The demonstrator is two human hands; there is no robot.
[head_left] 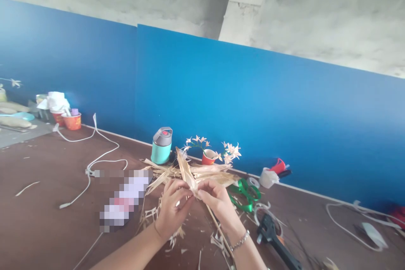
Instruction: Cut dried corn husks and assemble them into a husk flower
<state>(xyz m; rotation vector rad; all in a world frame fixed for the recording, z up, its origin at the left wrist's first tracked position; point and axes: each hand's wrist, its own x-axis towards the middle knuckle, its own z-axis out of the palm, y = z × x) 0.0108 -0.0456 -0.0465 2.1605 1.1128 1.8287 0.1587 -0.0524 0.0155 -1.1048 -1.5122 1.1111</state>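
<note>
My left hand (pixel 172 209) and my right hand (pixel 218 202) meet over the brown table (pixel 47 215), both pinching a long dried straw leaf (pixel 186 171) that points up and away from me. The fingers of both hands are closed on its lower end. Behind the leaf lies a loose pile of dried straw strips (pixel 202 173). Small scraps of straw (pixel 152 215) lie on the table under my hands. A bracelet sits on my right wrist.
A teal bottle (pixel 161 145) and a red cup of straw flowers (pixel 209 154) stand by the blue wall. Green ribbon (pixel 248 194), a tape roll (pixel 267 177), a black glue gun (pixel 275 240) and white cables (pixel 95 160) lie around. Cups (pixel 71 120) sit far left.
</note>
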